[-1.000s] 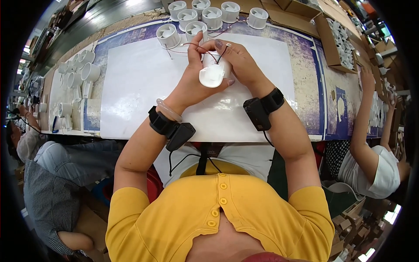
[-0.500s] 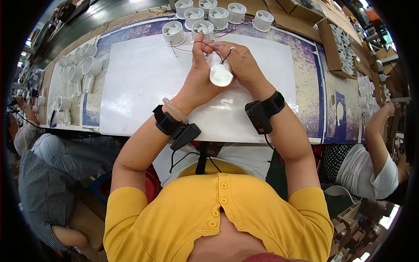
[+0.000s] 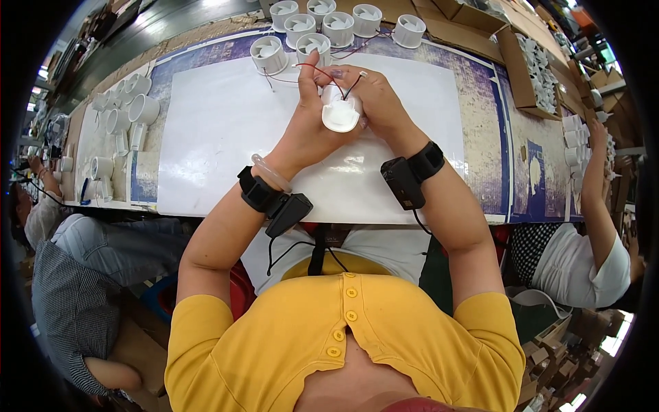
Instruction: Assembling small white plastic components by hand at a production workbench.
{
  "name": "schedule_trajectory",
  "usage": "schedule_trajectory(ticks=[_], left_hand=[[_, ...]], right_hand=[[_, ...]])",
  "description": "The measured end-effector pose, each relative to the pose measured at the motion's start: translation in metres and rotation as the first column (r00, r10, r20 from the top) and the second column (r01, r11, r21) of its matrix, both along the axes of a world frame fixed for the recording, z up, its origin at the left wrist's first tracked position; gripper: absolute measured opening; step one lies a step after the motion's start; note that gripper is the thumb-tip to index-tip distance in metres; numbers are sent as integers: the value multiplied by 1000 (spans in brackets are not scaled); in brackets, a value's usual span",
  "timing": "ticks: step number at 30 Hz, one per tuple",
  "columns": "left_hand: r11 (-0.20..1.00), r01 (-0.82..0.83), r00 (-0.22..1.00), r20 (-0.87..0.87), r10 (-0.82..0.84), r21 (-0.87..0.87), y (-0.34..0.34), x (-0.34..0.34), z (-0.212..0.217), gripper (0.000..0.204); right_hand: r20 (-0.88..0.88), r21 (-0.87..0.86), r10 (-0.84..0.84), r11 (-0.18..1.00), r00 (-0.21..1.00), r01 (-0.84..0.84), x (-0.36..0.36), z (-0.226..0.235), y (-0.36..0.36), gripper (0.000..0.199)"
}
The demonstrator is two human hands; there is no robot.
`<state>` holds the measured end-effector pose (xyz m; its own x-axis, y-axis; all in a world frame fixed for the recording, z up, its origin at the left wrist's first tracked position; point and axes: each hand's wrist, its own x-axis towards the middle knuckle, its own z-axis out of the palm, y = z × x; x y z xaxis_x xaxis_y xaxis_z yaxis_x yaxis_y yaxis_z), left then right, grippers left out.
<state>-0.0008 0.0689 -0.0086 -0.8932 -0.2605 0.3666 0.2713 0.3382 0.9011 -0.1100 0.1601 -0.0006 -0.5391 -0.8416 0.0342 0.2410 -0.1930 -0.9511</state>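
Over the white sheet (image 3: 226, 123), both my hands meet around a white plastic housing (image 3: 340, 117) with a rounded end toward me. My left hand (image 3: 312, 120) wraps its left side, thumb pointing up. My right hand (image 3: 377, 99) grips it from the right, fingers curled near its far end. Red and black wires (image 3: 345, 93) come out of the housing, with a small white connector (image 3: 362, 74) by my right fingers. Just beyond my hands stands a white round fan unit (image 3: 314, 51), one of several in a group; another fan unit (image 3: 268, 56) is left of it.
At the left are several white cup-shaped parts with handles (image 3: 143, 110). A cardboard box (image 3: 518, 75) of small white parts stands at the far right. More white parts (image 3: 573, 141) line the right edge, near a co-worker's arm (image 3: 596, 172). Another person (image 3: 75, 288) sits at the left.
My hands and the housing have shifted slightly left, and the housing's end has tilted a little. The co-worker's arm at the right has reached farther forward.
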Motion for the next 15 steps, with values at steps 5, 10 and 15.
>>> schedule_trajectory(ticks=[5,10,15], left_hand=[[990,-47,996,-75,57,134,-5,-2,2,91],[983,-179,965,-185,184,41,-10,-4,0,69],[973,-228,961,-164,221,-24,-13,2,-1,62]], right_hand=[[63,-102,22,995,998,-15,-4,-1,-3,25],[-14,-266,-9,964,1000,5,9,3,-2,23],[-39,-363,18,931,999,-31,16,4,-6,20]])
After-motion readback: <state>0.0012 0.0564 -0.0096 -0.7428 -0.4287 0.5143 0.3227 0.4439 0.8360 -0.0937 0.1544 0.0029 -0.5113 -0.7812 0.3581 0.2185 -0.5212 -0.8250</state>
